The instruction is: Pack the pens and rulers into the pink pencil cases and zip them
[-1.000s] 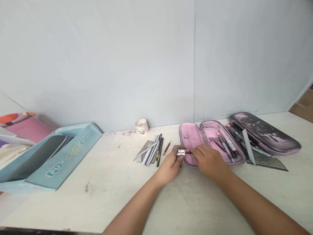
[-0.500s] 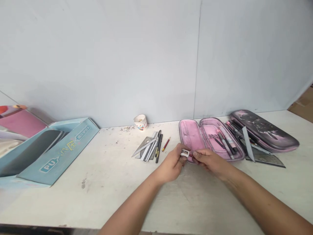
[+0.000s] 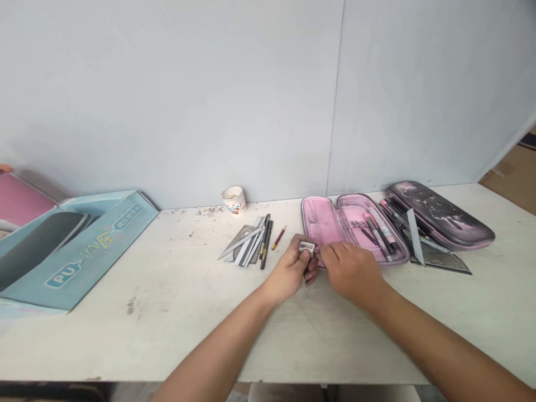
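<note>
My left hand (image 3: 295,265) pinches a small white pencil sharpener (image 3: 307,247) between thumb and fingers, above the table in front of the open pink pencil case (image 3: 319,215). Close beside it, my right hand (image 3: 347,271) is closed around a thin dark-red pencil (image 3: 317,251), its end at the sharpener's side. Most of this pencil is hidden by my fingers. Another short red pencil (image 3: 278,238) lies on the table left of my hands. Next to it are black pens (image 3: 266,245) and a pile of rulers and set squares (image 3: 245,245).
A paper cup (image 3: 233,201) stands by the wall with dark shavings (image 3: 209,211) scattered beside it. The pink case holds several pens (image 3: 381,234). Right of it lie a dark pencil case (image 3: 439,215) and a set square (image 3: 444,261). A blue box (image 3: 100,251) sits at the left.
My right hand has turned over, its back now facing up, at the sharpener. The view has shifted slightly, so everything appears a little further left and higher.
</note>
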A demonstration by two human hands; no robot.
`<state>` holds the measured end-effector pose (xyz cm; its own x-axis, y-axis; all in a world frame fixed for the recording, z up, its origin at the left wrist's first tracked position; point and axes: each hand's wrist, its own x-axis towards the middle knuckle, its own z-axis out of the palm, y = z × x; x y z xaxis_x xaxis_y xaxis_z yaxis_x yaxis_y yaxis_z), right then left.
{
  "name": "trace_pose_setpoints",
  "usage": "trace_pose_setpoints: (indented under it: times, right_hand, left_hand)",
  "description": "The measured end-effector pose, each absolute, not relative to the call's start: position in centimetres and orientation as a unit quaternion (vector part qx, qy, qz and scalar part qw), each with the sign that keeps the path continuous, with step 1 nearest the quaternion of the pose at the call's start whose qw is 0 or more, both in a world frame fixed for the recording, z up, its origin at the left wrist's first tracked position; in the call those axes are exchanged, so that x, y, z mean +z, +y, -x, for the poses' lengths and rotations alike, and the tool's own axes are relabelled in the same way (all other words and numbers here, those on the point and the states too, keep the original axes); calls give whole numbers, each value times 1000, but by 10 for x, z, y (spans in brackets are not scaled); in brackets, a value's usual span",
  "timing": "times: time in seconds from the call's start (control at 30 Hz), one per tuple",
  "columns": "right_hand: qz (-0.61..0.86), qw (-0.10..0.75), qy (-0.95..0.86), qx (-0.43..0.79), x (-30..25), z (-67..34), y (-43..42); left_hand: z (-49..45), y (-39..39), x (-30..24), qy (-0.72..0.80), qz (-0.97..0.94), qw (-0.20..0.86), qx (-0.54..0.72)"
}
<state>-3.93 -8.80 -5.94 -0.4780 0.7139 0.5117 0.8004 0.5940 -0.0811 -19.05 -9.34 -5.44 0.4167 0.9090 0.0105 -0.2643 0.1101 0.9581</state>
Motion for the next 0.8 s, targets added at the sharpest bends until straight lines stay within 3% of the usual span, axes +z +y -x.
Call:
trace_pose_setpoints:
  times: [0.07, 0.2, 0.27, 0.37, 0.5, 0.57, 0.63, 0.8]
  right_hand:
    - [477, 259, -838, 60, -55, 42, -85]
    - [441, 218, -716, 496, -42, 40, -73]
    - [419, 172, -649, 612, -36, 37, -68]
    - [444, 167, -703, 529, -28, 35, -68]
    - [426, 197, -880, 74, -25, 39, -76]
    - [392, 164, -903, -65, -25, 43, -79]
    - [410, 150, -897, -62, -23, 47, -77]
    - [481, 126, -801, 334, -9, 52, -66]
  left_hand:
    - [194, -95, -54, 327, -547, 641, 427]
    - [202, -97, -56, 342, -639, 559, 403]
    - [203, -97, -57, 344, -661, 536, 398]
    - [200, -95, -57, 337, -624, 564, 424]
    - [196, -91, -54, 299, -466, 689, 468]
    - [197, -91, -53, 281, -421, 720, 474]
    - [199, -92, -52, 273, -426, 714, 484]
    - [201, -97, -52, 266, -504, 663, 486]
